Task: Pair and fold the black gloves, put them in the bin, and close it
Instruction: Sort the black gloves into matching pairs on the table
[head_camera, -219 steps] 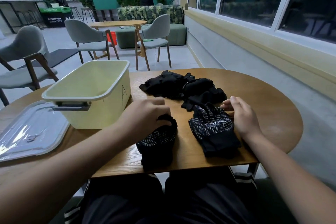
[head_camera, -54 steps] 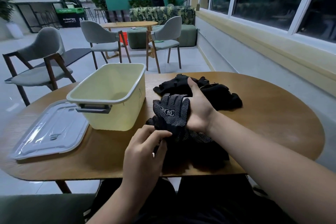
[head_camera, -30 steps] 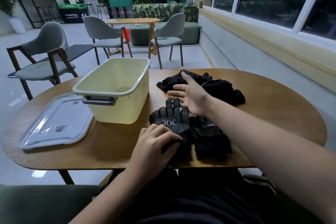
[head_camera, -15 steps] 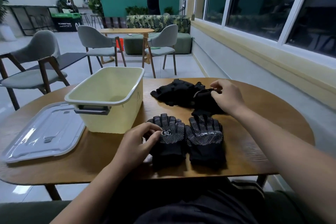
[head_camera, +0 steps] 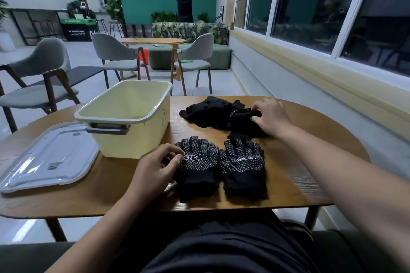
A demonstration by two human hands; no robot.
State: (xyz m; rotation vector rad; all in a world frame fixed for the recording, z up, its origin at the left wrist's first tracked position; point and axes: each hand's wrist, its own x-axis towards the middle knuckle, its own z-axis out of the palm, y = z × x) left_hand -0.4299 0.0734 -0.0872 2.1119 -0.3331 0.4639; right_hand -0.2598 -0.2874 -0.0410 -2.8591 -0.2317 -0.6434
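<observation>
Step in hand: pairing. The left glove [head_camera: 197, 166] and right glove [head_camera: 243, 166] lie flat, touching side by side, at the near edge of the surface [head_camera: 295, 184]. The left hand [head_camera: 157, 166] has its grip pinching the left glove's outer edge. The right hand [head_camera: 269, 116] has its grip closed on a loose glove [head_camera: 243, 115] at the pile [head_camera: 208, 113] by the far edge. The bin [head_camera: 137, 137] stands open, the lid [head_camera: 48, 157] beside it at the left edge. Next, in my judgement: draw the loose glove free without dragging the pile.

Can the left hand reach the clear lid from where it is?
Probably yes. The lid lies flat on the table left of the bin, and only bare wood runs between it and the left hand, which pinches the near left glove.
</observation>
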